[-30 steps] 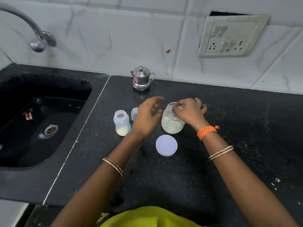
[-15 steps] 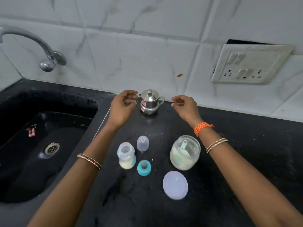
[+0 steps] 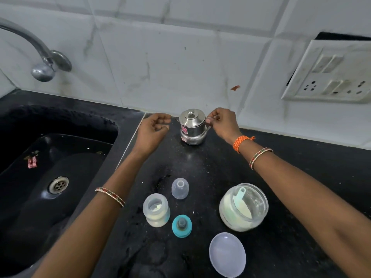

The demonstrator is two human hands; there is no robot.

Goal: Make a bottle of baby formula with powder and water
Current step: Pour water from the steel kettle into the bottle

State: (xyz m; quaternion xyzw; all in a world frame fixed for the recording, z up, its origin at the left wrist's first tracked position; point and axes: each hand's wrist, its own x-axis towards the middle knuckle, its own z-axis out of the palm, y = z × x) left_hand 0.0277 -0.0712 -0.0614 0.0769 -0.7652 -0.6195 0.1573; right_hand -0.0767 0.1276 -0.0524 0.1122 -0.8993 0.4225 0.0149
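**Right hand closes on the steel pot**

Since half a second ago our right hand (image 3: 221, 123) has moved in from beside the steel pot (image 3: 192, 127) to its handle side, where thumb and fingers pinch at what we take to be the handle, though the fingers cover it. Our left hand (image 3: 153, 129) has stayed just left of the pot, fingers loosely curled around nothing, close to the spout but apart from it as far as we can tell.

We count one pot, lid on, standing upright at the back of the black counter (image 3: 301, 157) near the tiled wall. Nearer to us are one open baby bottle (image 3: 156, 212) with pale powder in its base, one clear cap (image 3: 180, 188) just behind it, and one teal ring with its teat (image 3: 182, 225) just to its right. Right of those stands one open formula jar (image 3: 243, 206) with a single pale green scoop (image 3: 241, 199) leaning inside, and one round lid (image 3: 227, 254) lying flat in front of it.

The bottle sits well apart from both hands, on our side of them, between our two forearms. One sink (image 3: 54, 177) lies to the left under one tap (image 3: 43, 63).
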